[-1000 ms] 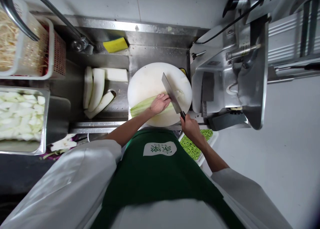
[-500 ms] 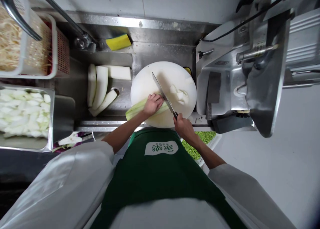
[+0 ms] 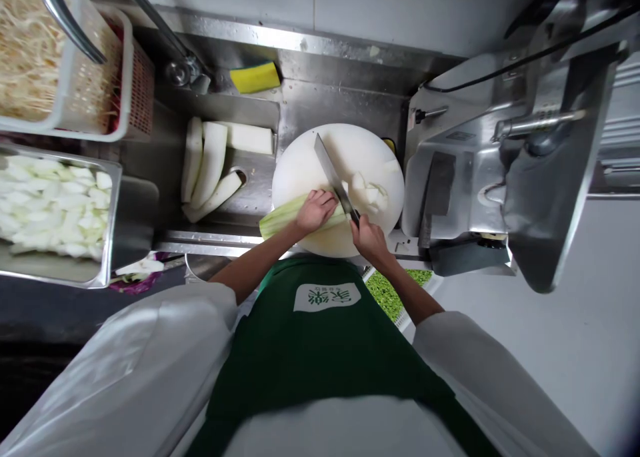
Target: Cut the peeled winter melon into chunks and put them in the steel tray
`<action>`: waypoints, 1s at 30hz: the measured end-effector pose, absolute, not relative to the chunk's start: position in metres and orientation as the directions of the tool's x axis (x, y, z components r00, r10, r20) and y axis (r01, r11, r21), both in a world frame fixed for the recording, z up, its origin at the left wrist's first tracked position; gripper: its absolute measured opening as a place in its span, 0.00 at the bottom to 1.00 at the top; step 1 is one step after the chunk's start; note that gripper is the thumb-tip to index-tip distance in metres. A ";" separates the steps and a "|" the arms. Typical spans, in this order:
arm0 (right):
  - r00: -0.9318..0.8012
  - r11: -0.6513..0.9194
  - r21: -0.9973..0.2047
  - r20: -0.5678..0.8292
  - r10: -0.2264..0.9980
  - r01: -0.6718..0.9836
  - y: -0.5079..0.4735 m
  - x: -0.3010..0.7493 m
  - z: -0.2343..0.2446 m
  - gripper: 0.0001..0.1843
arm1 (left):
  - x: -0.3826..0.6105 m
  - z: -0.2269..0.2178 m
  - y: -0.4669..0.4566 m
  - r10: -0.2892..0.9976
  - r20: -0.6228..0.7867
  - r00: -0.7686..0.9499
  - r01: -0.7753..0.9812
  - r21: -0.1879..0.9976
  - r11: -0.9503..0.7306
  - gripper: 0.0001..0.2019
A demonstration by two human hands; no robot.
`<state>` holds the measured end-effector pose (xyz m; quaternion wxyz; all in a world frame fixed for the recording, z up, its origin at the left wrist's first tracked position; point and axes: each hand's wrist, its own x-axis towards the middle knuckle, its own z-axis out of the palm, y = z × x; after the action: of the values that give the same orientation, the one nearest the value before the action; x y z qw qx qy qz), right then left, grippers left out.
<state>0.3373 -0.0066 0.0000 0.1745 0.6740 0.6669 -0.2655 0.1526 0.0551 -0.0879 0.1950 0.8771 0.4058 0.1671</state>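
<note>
Black-handled knife [image 3: 331, 169] clasped in its grip, the right hand [image 3: 370, 238] angles it toward eleven o'clock. At its ten, the left hand [image 3: 316, 212], nearer, clutches the gourd piece [image 3: 281, 219], long axis roughly nine to three, on the white board [image 3: 296, 160]; chunks [image 3: 367, 195] lie beyond.

The steel sink [image 3: 254, 194] carries a round white board [image 3: 300, 167]. On the board lie a green gourd [image 3: 281, 218], along its near left with one end past the edge, and cut pieces [image 3: 367, 194], right of its middle. Left of the board lie four strips [image 3: 209, 167]; behind it, leftward, a yellow sponge [image 3: 255, 78].
</note>
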 end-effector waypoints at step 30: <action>-0.025 -0.036 -0.085 -0.620 0.784 0.996 -0.055 0.348 0.053 0.18 | 0.142 -0.088 0.052 0.749 0.135 0.649 0.656 0.401 -0.640 0.17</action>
<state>0.3476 -0.0553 0.0535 0.1996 0.6690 0.6651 -0.2649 0.1425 0.0521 -0.0885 0.1602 0.8936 0.3931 0.1457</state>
